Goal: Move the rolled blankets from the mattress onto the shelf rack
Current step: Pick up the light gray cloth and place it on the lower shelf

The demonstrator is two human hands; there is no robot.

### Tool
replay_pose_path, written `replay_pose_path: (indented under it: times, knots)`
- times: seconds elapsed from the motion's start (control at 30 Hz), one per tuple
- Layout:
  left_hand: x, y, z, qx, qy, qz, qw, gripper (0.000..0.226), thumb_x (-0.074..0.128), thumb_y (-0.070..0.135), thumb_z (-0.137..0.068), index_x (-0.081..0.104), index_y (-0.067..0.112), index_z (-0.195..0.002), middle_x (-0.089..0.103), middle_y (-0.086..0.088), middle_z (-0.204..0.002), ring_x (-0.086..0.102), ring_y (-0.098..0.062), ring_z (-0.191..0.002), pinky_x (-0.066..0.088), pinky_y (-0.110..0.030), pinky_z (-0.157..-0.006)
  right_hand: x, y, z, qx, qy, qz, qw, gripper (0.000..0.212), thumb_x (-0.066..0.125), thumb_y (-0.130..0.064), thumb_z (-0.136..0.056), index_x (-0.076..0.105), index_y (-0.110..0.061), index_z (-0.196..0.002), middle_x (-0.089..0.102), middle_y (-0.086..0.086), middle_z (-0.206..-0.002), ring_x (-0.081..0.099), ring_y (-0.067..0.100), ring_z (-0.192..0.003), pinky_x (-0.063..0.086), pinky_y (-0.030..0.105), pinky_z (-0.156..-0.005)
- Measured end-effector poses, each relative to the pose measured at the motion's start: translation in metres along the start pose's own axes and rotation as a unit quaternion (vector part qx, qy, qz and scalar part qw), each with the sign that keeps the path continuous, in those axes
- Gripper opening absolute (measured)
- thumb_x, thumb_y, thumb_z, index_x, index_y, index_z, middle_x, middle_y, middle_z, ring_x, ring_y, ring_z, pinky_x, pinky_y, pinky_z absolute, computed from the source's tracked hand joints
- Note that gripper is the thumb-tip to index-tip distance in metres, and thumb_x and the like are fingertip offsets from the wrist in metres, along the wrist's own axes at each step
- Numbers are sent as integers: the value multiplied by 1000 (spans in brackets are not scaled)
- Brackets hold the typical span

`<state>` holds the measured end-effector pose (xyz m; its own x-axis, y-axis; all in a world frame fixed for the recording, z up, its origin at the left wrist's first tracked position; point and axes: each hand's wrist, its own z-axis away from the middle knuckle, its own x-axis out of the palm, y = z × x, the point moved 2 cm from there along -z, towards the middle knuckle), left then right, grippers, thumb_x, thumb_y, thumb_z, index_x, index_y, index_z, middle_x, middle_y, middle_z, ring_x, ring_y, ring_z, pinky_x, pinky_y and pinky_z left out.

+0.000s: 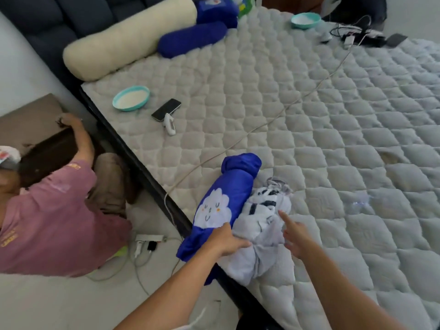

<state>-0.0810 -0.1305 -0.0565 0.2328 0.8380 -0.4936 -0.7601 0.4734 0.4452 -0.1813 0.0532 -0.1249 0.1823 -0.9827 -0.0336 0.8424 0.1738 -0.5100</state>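
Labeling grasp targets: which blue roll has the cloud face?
The blue roll at the near mattress edge, under the left hand. The far blue roll by the cream bolster looks plain.

Two rolled blankets lie side by side, touching, at the near edge of the quilted grey mattress [309, 103]; the blue blanket roll [223, 201] bears a white cloud with a small face, its ends bunched, its near end overhanging the mattress edge; the pale grey blanket roll [259, 229] just to its right shows dark markings and looks looser, more crumpled.
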Motion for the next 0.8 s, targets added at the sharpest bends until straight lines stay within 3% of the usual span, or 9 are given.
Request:
replay_pose_path:
  times: [0.07, 0.17, 0.23, 0.3, 0.37, 0.43, 0.57, 0.67, 0.8]
  knots:
    - [1, 3, -10, -51, -37, 25, 998, 78, 70, 48, -78, 40, 9, -139, 45, -8, -143, 46, -27, -128, 43, -34, -86, 9, -12, -13, 4, -12, 24, 1000, 135, 79, -74, -29, 39, -11, -141, 54, 11, -117, 54, 29, -103, 48, 45, -80]
    - [-1, 3, -16, -110, -70, 71, 989, 88, 75, 48, -73, 37, 12, -143, 44, -9, -145, 45, -32, -129, 45, -41, -89, 27, -24, -19, 21, -34, 43, 998, 119, 82, -66, -45, 35, -17, -144, 45, 10, -145, 45, 34, -130, 42, 56, -97]
    - [0, 2, -18, -124, -79, 66, 987, 90, 76, 47, -73, 34, 12, -145, 41, -9, -148, 44, -33, -131, 47, -44, -90, 33, -25, -24, 28, -31, 54, 998, 124, 85, -62, -41, 33, -17, -145, 46, 9, -146, 45, 34, -131, 38, 59, -102]
    - [2, 0, -18, -119, -86, 57, 988, 90, 77, 44, -73, 32, 14, -145, 40, -7, -148, 43, -32, -132, 47, -42, -95, 35, -26, -29, 36, -30, 44, 998, 114, 85, -53, -50, 33, -15, -145, 47, 10, -144, 46, 33, -129, 41, 55, -102]
    - [7, -5, -20, -107, -83, 73, 988, 93, 80, 43, -68, 34, 16, -144, 42, -4, -147, 45, -28, -130, 47, -45, -100, 33, -24, -32, 33, -35, 13, 999, 96, 84, -42, -58, 42, -13, -139, 56, 10, -135, 54, 30, -119, 48, 44, -89]
    - [9, -7, -18, -85, -69, 75, 991, 94, 82, 43, -64, 37, 16, -142, 45, -1, -145, 47, -23, -128, 47, -42, -102, 31, -19, -32, 26, -39, -16, 999, 95, 85, -40, -48, 51, -12, -132, 64, 9, -123, 60, 26, -108, 52, 37, -82]
    - [9, -11, -9, -57, -64, 72, 994, 89, 83, 40, -62, 41, 18, -138, 49, 1, -140, 49, -21, -124, 49, -38, -99, 30, -8, -20, 10, -35, -71, 997, 93, 81, -43, -41, 57, -14, -126, 67, 7, -117, 62, 25, -106, 51, 40, -93]
    - [3, -20, 7, -32, -62, 75, 995, 91, 84, 41, -59, 42, 21, -138, 50, 2, -138, 50, -20, -123, 50, -40, -97, 35, -5, 13, -34, -13, -107, 994, 90, 79, -44, -43, 57, -15, -126, 67, 5, -116, 61, 25, -105, 51, 41, -92]
    - [-12, -39, 41, 7, -55, 121, 991, 91, 87, 38, -57, 45, 23, -136, 53, 4, -134, 51, -21, -122, 51, -39, -92, 53, -4, 67, -142, 14, -118, 983, 64, 78, -26, -65, 56, -13, -124, 66, 7, -115, 61, 24, -103, 51, 37, -85]
